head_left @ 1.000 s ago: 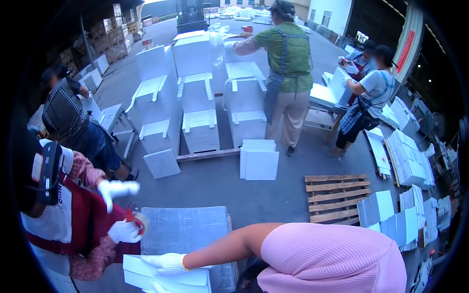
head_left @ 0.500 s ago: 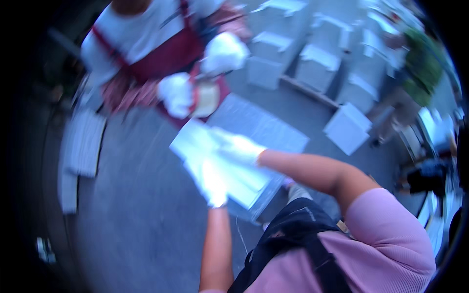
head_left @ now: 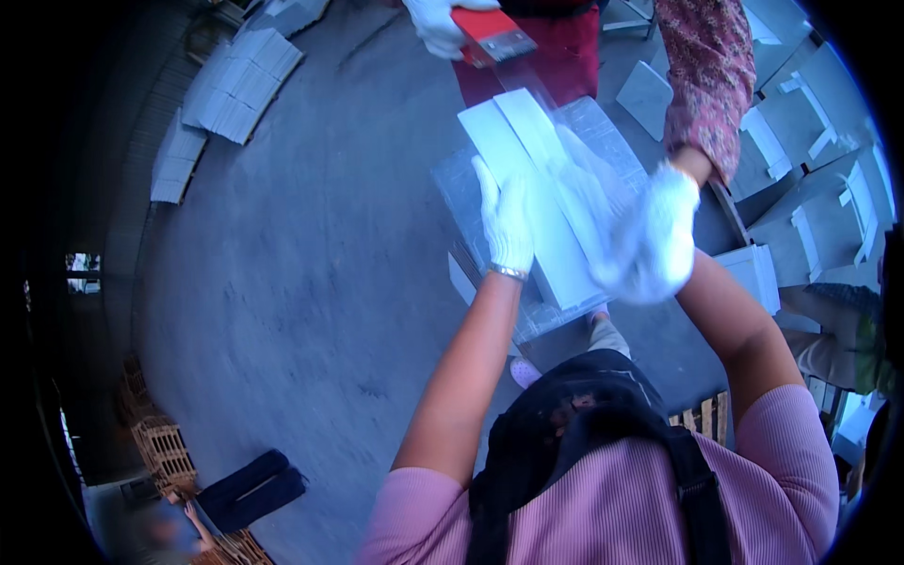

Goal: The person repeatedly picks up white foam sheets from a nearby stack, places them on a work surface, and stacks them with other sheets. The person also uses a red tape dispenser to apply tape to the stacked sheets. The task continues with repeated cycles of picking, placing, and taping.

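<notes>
Left hand (head_left: pixel 508 218) laid open, fingers straight, along the left side of the white box (head_left: pixel 554 215) — resting on it, not gripping, apparently to steady it. I can't tell the right hand's hold: it's mostly hidden behind a co-worker's glove (head_left: pixel 659 235). Box lies slantwise on a plastic-covered counter (head_left: pixel 603 129), far end towards the red tape dispenser (head_left: pixel 492 40). Grey floor (head_left: pixel 301 330) — white stacks (head_left: pixel 243 85) far left, pale boxes (head_left: pixel 815 217) right.

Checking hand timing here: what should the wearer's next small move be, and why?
Probably press the left hand a little firmer to steady the white box: it lies open along the box's left edge, while a co-worker's gloved hand holds a red tape dispenser beyond the far end and the co-worker's other hand reaches over the right side.
</notes>
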### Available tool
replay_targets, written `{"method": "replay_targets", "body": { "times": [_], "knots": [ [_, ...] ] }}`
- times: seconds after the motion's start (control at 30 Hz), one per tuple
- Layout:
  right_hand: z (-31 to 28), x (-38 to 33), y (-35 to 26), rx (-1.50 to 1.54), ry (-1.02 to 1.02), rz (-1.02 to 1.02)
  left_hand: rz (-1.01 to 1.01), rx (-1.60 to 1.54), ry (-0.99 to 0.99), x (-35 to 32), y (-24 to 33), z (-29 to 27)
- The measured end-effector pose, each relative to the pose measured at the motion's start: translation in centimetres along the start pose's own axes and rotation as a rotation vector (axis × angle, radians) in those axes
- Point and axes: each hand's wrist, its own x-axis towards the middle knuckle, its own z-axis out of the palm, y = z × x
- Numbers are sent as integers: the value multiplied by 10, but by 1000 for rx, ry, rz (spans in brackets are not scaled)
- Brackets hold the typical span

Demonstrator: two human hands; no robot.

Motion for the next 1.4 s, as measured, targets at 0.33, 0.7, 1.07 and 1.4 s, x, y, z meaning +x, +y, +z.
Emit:
{"method": "replay_targets", "body": {
  "times": [0.33,0.7,1.07,1.4],
  "knots": [
    [-12,26,6,9,-139,277,-12,127,-48,8,-6,-10],
    [-13,29,19,-148,-167,346,-52,0,-32,3,2,1],
    [-10,25,47,111,-157,247,-121,-228,-41,2,-3,-1],
    [-21,22,42,309,-176,512,-175,-202,-132,8,3,1]
  ]
}}
